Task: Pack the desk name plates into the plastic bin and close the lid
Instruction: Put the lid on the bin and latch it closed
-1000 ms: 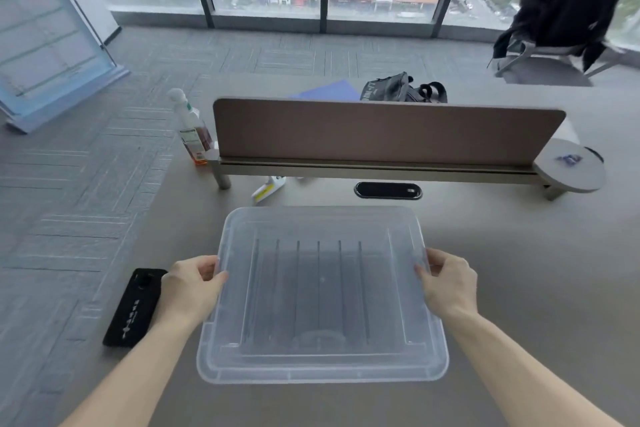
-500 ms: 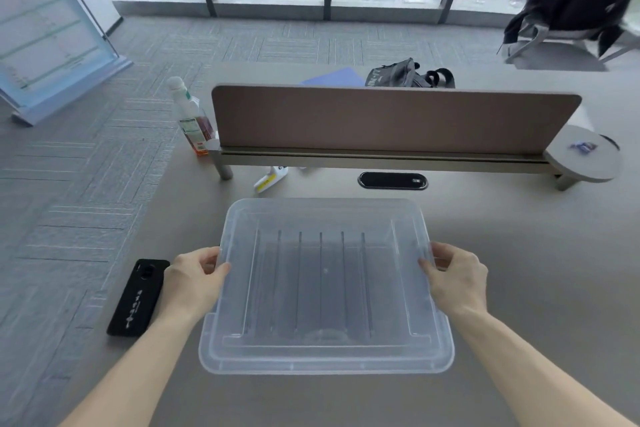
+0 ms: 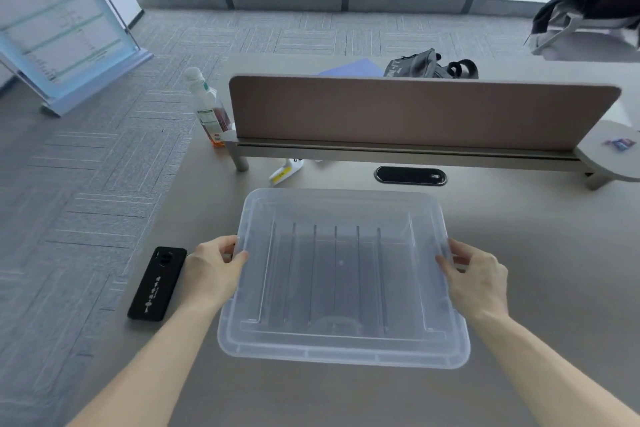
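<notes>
A clear plastic bin (image 3: 343,274) sits on the grey counter (image 3: 540,239), in the near middle of the scene, with its translucent lid (image 3: 346,347) on top. Ribs run near to far across the lid's recessed centre. The dark shapes seen through the plastic are too blurred to tell what they are.

The left hand (image 3: 211,274) grips the bin's left edge about halfway along: the thumb lies over the top of the lid rim, and the fingers (image 3: 227,248) curl around the side and under the lip, pinching the edge. The right hand (image 3: 479,282) mirrors this on the right edge, thumb on top of the rim and fingers (image 3: 459,251) wrapped down around the side. Both forearms reach in from the near edge.

Just left of the left hand, a black phone (image 3: 157,282) lies flat on the counter, near the counter's left edge. Beyond the bin, a brown divider panel (image 3: 415,111) stands upright across the counter on a metal rail. An oval black cable port (image 3: 410,176) lies between the bin and the panel. A white and yellow tube (image 3: 285,170) lies under the rail's left end, and a bottle (image 3: 207,107) with a white cap stands at the panel's left end. A dark bag (image 3: 429,64) rests behind the panel.
</notes>
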A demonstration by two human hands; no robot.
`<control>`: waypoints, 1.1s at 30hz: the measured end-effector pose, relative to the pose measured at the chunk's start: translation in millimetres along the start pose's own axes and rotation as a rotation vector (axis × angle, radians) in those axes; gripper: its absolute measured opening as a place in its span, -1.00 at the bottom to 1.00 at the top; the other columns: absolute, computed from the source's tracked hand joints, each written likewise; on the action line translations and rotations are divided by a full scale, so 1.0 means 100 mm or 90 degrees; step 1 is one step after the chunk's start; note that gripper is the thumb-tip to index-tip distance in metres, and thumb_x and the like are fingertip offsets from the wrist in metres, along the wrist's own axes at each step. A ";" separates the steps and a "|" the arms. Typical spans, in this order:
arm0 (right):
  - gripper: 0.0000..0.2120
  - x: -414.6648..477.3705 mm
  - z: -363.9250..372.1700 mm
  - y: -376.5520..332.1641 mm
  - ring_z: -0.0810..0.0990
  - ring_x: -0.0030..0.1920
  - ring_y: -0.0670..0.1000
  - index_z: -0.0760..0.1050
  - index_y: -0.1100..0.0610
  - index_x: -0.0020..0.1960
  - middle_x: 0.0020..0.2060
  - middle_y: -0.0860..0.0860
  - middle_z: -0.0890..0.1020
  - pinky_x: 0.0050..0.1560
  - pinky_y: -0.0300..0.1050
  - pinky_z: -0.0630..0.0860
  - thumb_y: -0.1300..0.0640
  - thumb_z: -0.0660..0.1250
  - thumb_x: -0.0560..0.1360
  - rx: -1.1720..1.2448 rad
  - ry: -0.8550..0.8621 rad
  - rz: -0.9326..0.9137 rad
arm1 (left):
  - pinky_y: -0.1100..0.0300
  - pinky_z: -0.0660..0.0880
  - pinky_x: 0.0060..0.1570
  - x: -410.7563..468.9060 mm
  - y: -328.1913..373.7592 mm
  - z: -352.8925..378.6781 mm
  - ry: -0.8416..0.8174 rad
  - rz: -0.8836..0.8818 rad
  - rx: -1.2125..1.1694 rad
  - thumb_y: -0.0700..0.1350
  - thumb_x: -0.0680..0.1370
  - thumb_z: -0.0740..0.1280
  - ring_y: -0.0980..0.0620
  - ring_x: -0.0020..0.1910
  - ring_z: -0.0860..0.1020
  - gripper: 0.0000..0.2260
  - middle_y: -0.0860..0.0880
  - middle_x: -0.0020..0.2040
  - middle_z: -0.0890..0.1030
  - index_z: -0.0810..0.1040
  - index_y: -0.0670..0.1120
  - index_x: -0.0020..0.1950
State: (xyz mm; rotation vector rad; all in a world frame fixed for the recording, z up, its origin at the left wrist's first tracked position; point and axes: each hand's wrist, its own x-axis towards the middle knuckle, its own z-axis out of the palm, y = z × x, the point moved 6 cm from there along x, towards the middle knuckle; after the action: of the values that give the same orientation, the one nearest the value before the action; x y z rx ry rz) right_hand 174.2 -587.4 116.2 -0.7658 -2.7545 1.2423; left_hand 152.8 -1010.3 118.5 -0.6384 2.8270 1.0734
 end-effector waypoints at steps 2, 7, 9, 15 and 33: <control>-0.71 0.02 0.01 0.01 0.63 -0.08 0.03 0.64 0.11 0.24 -0.23 -0.12 0.60 0.13 -0.02 0.58 0.14 0.43 0.52 0.005 -0.002 -0.001 | 0.03 0.61 0.03 0.00 0.01 -0.01 0.006 0.006 -0.004 -0.13 0.53 0.46 -0.08 -0.08 0.68 -0.84 0.12 -0.23 0.63 0.72 -0.05 0.10; -0.67 0.04 0.05 0.04 0.64 -0.06 0.09 0.63 0.13 0.26 -0.12 -0.01 0.63 0.15 0.03 0.57 0.12 0.44 0.51 -0.026 0.014 -0.006 | 0.00 0.63 0.03 0.02 -0.03 0.02 0.006 -0.009 -0.020 -0.12 0.53 0.47 -0.09 -0.07 0.68 -0.80 0.06 -0.20 0.66 0.72 -0.04 0.15; -0.66 0.04 0.05 0.06 0.64 -0.06 0.09 0.62 0.13 0.27 -0.06 0.04 0.67 0.17 0.04 0.56 0.12 0.44 0.51 -0.034 0.023 -0.006 | -0.01 0.62 0.05 0.02 -0.05 0.04 0.012 -0.018 -0.027 -0.11 0.54 0.47 -0.09 -0.07 0.68 -0.77 0.05 -0.17 0.66 0.71 -0.04 0.19; -0.48 0.11 0.08 0.19 0.59 0.22 0.14 0.50 0.07 0.40 0.27 0.11 0.59 0.24 0.15 0.55 -0.03 0.45 0.48 -0.037 -0.020 0.062 | 0.03 0.54 0.18 0.02 -0.12 0.05 0.028 -0.022 -0.020 -0.04 0.52 0.49 -0.08 0.13 0.62 -0.61 -0.07 0.11 0.65 0.61 -0.04 0.34; -0.83 0.00 0.00 0.23 0.62 -0.07 0.07 0.57 0.13 0.02 -0.14 -0.04 0.65 -0.03 -0.08 0.51 0.12 0.47 0.47 -0.013 -0.135 0.079 | 0.08 0.46 0.05 0.08 -0.23 0.08 -0.045 -0.127 -0.034 -0.02 0.50 0.51 -0.10 0.07 0.57 -0.57 -0.11 0.16 0.68 0.62 -0.18 0.29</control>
State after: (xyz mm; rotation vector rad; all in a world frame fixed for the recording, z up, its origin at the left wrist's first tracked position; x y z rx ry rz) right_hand 184.0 -574.9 99.7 -0.8670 -2.9295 1.3968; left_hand 153.7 -1023.8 96.8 -0.8480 2.6172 1.1140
